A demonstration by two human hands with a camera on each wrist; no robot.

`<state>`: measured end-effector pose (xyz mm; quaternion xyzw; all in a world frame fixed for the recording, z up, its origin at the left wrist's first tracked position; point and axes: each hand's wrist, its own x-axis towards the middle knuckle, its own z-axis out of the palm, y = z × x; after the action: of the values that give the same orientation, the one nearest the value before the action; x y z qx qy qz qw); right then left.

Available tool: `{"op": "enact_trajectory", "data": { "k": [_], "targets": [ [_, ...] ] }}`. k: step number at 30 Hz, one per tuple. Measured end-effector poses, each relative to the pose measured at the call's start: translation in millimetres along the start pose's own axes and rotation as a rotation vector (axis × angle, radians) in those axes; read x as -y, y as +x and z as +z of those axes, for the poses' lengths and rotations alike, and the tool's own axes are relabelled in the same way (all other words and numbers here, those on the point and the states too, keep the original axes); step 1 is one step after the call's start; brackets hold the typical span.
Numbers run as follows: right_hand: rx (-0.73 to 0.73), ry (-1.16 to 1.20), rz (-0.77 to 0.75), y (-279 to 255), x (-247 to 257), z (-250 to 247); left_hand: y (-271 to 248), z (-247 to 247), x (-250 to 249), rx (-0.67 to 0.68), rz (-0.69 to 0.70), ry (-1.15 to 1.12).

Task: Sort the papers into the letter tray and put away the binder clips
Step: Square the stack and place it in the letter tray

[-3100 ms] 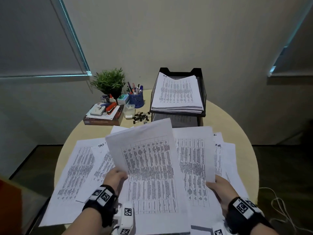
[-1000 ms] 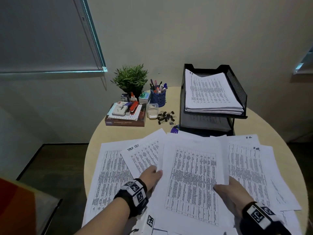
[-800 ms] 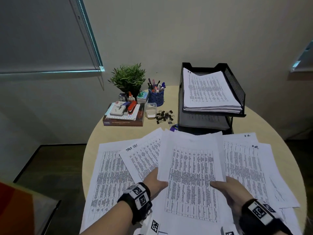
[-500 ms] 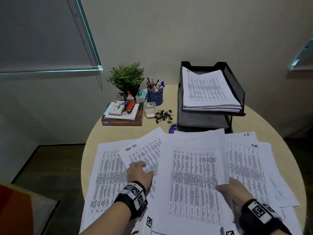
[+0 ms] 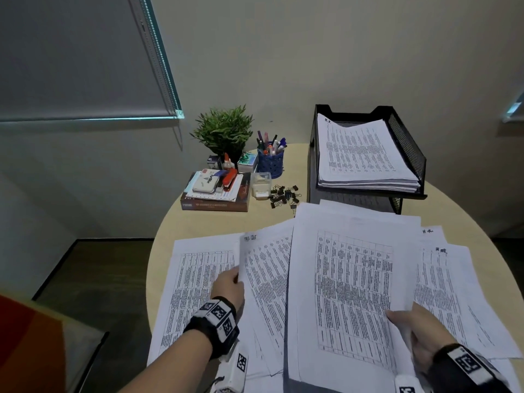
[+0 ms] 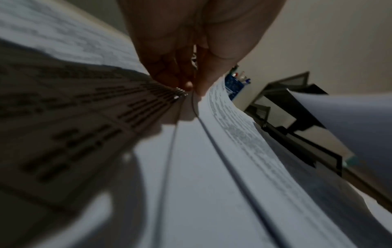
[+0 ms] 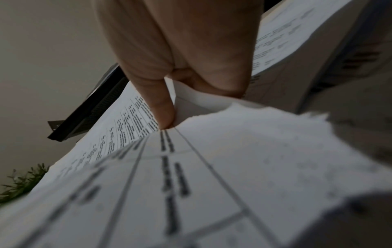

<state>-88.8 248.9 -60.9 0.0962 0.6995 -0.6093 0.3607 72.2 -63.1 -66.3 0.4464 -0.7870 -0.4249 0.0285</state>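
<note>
Printed sheets cover the near half of the round table. My right hand pinches the right edge of a raised stack of papers, thumb on top. My left hand pinches the left edge of another sheet and lifts it; the wrist view shows the fingertips closed on that edge. The black letter tray stands at the back right, its top tier filled with papers. A pile of black binder clips lies left of the tray.
At the back left are a potted plant, a blue pen cup, a small clear box and a book stacked with a stapler and small items. More sheets lie to the right.
My left hand let go of the stack, moved left onto the neighbouring sheet and now lifts its edge. My right hand keeps holding the stack.
</note>
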Motion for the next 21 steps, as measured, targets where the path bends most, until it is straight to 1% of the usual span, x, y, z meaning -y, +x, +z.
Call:
{"op": "enact_trajectory", "data": {
  "k": [2,4,6,8,10,12,15,17,19,21],
  "targets": [
    [-0.01,-0.029,0.008,0.4,2.2,4.1,2.5,-2.2,-0.3,0.028,0.027,0.096],
    [-0.028,-0.079,0.005,0.4,2.6,10.9,9.3,-9.2,5.8,-0.022,0.004,0.143],
    [-0.053,-0.158,-0.022,-0.4,0.3,17.5,16.9,-20.8,15.7,-0.101,-0.087,0.191],
    [-0.075,-0.235,-0.052,-0.4,-1.7,21.6,20.7,-34.9,29.5,-0.136,-0.242,0.289],
    [-0.083,-0.284,-0.073,-2.8,0.4,24.3,19.8,-50.7,41.0,-0.154,-0.4,0.269],
    [-0.088,-0.301,-0.082,-4.3,3.0,26.0,21.0,-62.8,49.2,-0.193,-0.485,0.216],
    [-0.09,-0.312,-0.08,-8.2,5.1,30.0,22.3,-70.2,52.3,-0.201,-0.54,0.21],
    [-0.092,-0.277,-0.067,-10.1,5.9,32.4,24.1,-70.2,53.6,-0.198,-0.558,0.157],
    [-0.102,-0.244,-0.052,-11.1,5.9,32.9,24.0,-71.3,54.8,-0.186,-0.536,0.144],
    [-0.114,-0.246,-0.05,-11.7,5.3,32.3,24.0,-72.1,61.4,-0.136,-0.488,0.206]
  ]
}}
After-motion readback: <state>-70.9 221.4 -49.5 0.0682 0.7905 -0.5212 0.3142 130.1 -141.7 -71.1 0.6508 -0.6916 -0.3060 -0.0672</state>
